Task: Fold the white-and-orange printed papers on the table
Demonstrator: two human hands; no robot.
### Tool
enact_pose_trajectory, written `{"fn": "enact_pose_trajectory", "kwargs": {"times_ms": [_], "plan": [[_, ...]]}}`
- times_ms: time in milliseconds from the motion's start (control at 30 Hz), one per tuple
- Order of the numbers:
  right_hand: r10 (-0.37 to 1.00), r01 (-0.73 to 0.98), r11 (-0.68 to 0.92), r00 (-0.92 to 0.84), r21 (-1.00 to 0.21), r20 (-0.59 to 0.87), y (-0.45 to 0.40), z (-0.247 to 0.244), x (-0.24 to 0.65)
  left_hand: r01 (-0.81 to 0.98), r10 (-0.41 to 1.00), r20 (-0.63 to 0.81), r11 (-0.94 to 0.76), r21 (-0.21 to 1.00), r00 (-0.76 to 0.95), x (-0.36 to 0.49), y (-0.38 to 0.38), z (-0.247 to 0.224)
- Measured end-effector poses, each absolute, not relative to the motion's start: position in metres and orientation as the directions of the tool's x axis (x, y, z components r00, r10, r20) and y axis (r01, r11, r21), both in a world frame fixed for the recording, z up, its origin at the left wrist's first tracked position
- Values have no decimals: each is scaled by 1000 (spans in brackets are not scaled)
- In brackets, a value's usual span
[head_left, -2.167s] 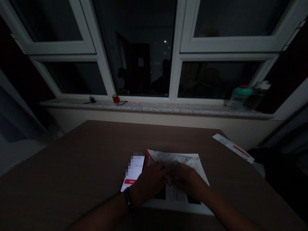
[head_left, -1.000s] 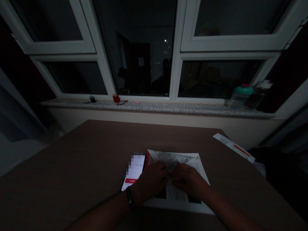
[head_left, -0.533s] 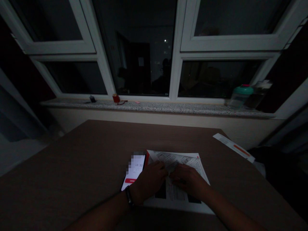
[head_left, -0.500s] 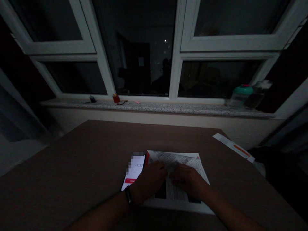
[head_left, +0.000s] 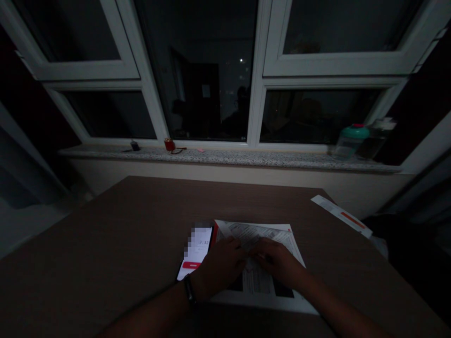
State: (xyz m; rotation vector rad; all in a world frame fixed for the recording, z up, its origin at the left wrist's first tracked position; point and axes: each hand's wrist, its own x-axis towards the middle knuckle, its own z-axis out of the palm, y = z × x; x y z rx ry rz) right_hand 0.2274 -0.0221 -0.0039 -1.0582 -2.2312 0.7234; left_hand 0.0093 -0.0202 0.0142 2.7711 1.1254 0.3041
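In the head view a printed paper sheet (head_left: 259,281), with grey text and dark picture blocks, lies on the table close in front of me. Its left edge shows a red strip, and diagonal lines cross its upper part. My left hand (head_left: 225,263), a dark band on its wrist, rests over the left half with fingers curled down. From the right, my right hand (head_left: 276,260) meets it with thumb and fingers pinched at the middle of the paper. The dim light and the hands hide the exact grip. Left of the paper lies a lit phone (head_left: 195,251), partly behind my left wrist.
A white strip with an orange mark (head_left: 341,216) juts over the right edge of the brown table (head_left: 141,225). On the stone windowsill (head_left: 225,157) stand a small dark bottle (head_left: 135,145), a red jar (head_left: 169,144) and a green-lidded container (head_left: 352,141).
My right hand's fingers have drawn in and turned slightly at the paper's middle. My left hand has barely shifted. Phone and paper lie in the same place.
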Motion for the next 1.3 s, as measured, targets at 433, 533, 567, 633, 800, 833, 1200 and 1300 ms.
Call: {"fn": "enact_pose_trajectory", "kwargs": {"times_ms": [433, 533, 567, 633, 800, 833, 1200, 1300], "plan": [[898, 674, 404, -422, -618, 127, -9, 1, 229, 666, 718, 171, -693, 278, 675, 9, -23, 9], [898, 716, 406, -428, -568, 102, -9, 0, 227, 664, 718, 166, -691, 285, 676, 10, -24, 11], [896, 727, 411, -434, -551, 96, -9, -1, 227, 666, 720, 168, -690, 284, 674, 10, -24, 12], [887, 737, 426, -453, -524, 84, -9, -2, 227, 678, 728, 173, -682, 273, 663, 10, -25, 13], [868, 710, 450, -491, -542, 78, -9, -3, 228, 760, 784, 193, -620, 196, 590, 10, -26, 12], [868, 709, 448, -490, -545, 75, -10, -3, 228, 773, 793, 198, -607, 183, 576, 9, -26, 12], [863, 736, 459, -503, -497, 52, -13, 3, 227, 797, 815, 171, -578, 175, 553, 9, -28, 12], [863, 746, 452, -504, -490, 30, -13, 4, 227, 792, 812, 181, -582, 183, 555, 9, -29, 10]]}}
